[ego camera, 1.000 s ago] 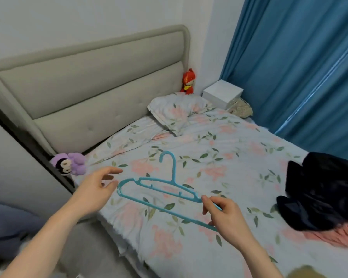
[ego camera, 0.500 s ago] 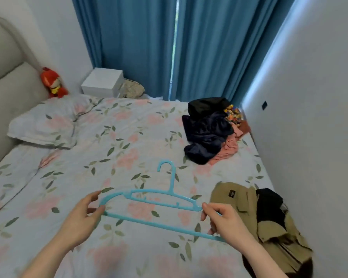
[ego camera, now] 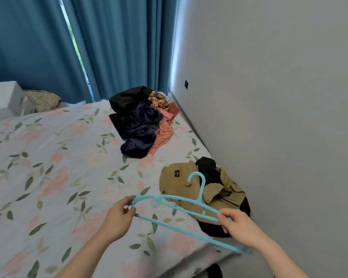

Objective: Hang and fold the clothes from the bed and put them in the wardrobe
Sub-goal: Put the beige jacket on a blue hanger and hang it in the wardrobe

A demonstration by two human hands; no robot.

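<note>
Both hands hold one light-blue plastic hanger (ego camera: 181,207) above the floral bedsheet (ego camera: 48,177), lower centre of frame. Left hand (ego camera: 119,215) pinches the hanger's left end; right hand (ego camera: 237,223) curls round the right shoulder. Hook points up, over the khaki jacket (ego camera: 199,185) crumpled by the wall at lower right. Dark navy and pink clothes pile (ego camera: 143,125) lies at upper centre, well apart. Risk, as judged: the jacket is bunched with a black garment (ego camera: 207,169), so threading the hanger could snag or drag both.
</note>
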